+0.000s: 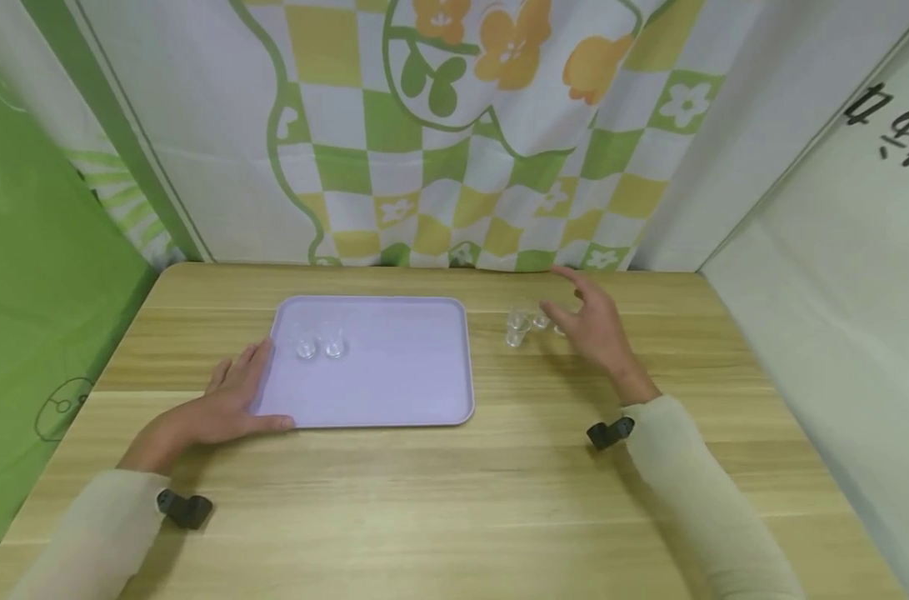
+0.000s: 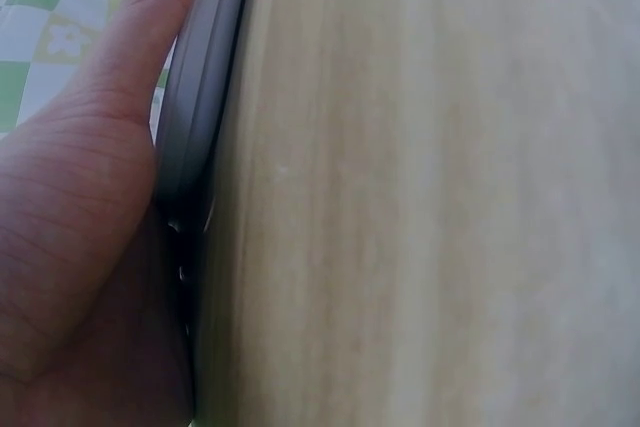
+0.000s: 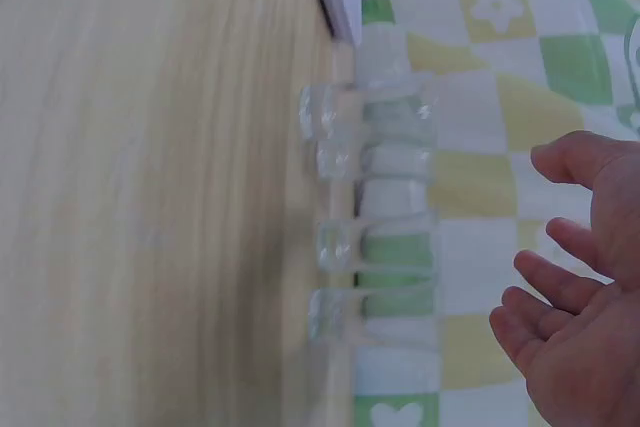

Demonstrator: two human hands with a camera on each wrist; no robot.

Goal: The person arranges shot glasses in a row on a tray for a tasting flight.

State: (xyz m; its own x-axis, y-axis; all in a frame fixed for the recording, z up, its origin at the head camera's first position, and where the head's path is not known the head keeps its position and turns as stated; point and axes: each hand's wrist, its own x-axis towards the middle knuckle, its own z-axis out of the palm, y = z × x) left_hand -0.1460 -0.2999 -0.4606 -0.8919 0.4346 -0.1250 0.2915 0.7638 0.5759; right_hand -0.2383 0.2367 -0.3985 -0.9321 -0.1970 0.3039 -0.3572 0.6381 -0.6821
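Note:
A light purple tray (image 1: 394, 367) lies on the table, with two small clear glasses (image 1: 320, 346) standing near its left end. My left hand (image 1: 232, 400) rests against the tray's left edge, fingers extended along the side and thumb at the front corner. In the left wrist view the thumb (image 2: 140, 37) lies along the tray's rim (image 2: 205, 77). To the right of the tray stand several small clear glasses (image 3: 375, 247). Above them my right hand (image 1: 596, 329) hovers with thumb and fingers spread, holding nothing; in the head view it partly hides them.
The wooden table (image 1: 439, 517) meets a checkered, flowered curtain (image 1: 469, 167) along its back edge. A white panel (image 1: 836, 275) rises on the right and green cloth (image 1: 49, 250) hangs on the left. Each wrist carries a small black camera (image 1: 184, 508).

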